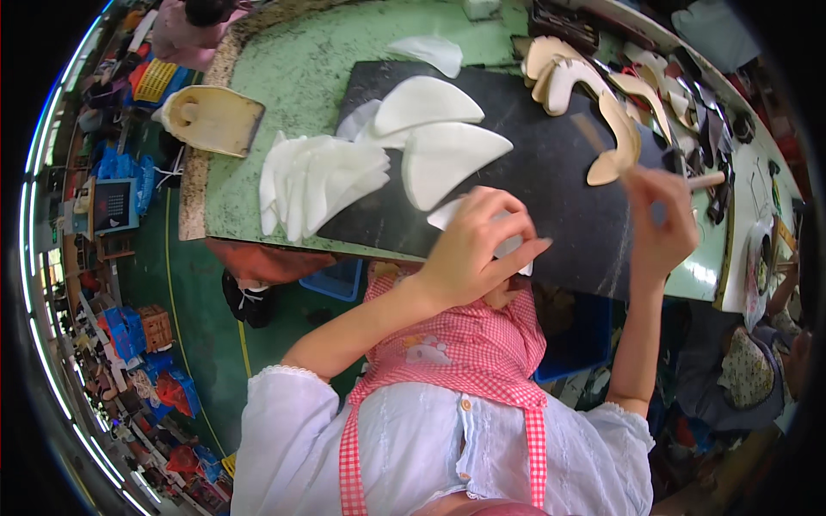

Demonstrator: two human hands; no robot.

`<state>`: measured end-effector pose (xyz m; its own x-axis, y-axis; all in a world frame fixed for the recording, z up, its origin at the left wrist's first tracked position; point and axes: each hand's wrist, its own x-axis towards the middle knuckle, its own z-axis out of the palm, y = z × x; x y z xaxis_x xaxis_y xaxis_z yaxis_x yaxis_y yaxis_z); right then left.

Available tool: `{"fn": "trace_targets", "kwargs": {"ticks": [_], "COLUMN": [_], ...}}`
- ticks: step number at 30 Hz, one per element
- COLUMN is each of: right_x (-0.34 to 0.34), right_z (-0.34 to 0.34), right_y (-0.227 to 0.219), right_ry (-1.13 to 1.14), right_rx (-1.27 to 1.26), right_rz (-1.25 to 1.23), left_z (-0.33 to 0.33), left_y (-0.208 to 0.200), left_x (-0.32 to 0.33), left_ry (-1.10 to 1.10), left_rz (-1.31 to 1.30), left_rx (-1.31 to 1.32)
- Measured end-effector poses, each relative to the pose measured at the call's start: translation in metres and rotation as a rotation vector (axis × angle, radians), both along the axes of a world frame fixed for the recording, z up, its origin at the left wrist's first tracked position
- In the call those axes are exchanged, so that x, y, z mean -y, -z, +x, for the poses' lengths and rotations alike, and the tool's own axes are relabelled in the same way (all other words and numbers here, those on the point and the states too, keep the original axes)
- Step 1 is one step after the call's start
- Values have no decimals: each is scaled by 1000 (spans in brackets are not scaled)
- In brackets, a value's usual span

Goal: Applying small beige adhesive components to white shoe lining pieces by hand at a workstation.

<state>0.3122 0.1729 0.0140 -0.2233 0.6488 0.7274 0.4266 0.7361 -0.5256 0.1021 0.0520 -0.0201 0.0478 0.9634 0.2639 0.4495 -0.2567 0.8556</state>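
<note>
My left hand (pixel 486 245) is curled at the near edge of the black mat, fingers bent and thumb stretched to the right. It closes over a small white piece (pixel 443 215), mostly hidden by the hand. To the right, my right hand (pixel 661 219) is raised with thumb and fingertips together in a pinch, slightly smeared by motion. Whatever the pinch holds is too blurred to name. Beyond my left hand lie white curved sheet pieces (pixel 452 159) on the black mat (pixel 551 206), with a fanned stack of similar white pieces (pixel 318 185) to their left.
Beige curved pads (pixel 615 142) lie at the mat's far right, by a crowded heap of tools and scraps. A cream scoop-shaped holder (pixel 215 120) sits at the table's left edge. Blue bins (pixel 335 279) stand below. Another person (pixel 194 30) is at the far left.
</note>
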Motion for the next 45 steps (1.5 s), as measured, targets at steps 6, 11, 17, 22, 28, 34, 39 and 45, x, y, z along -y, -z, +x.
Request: {"fn": "trace_targets", "kwargs": {"ticks": [6,11,17,22,28,34,39,45], "right_x": [48,46,49,55,62,62,69,59], "right_z": [-27,-21,-19,-21,-20,-4,-7,42], "right_y": [-4,-15,-16,1,-9,-14,-3,29], "right_ry": [-189,-351,-314,-334,-348,-600,-624,-115], "right_rx": [36,-120,-40,-65,-162,-112,-917,-284], "right_rz": [-402,-954,-979,-773,-853,-1073,-1609,-1480], "left_z": [17,-1,6,7,10,-16,-39,-69], "left_y": [-29,-28,-25,-23,-25,-39,-25,-27], "left_x": [-30,-17,-9,-9,-13,-8,5,7], "left_ry": [106,134,10,-10,-1,455,432,760], "left_rz": [-287,-146,158,293,38,-475,-549,-609], "left_rx": [684,262,-108,-342,154,651,803,416]}}
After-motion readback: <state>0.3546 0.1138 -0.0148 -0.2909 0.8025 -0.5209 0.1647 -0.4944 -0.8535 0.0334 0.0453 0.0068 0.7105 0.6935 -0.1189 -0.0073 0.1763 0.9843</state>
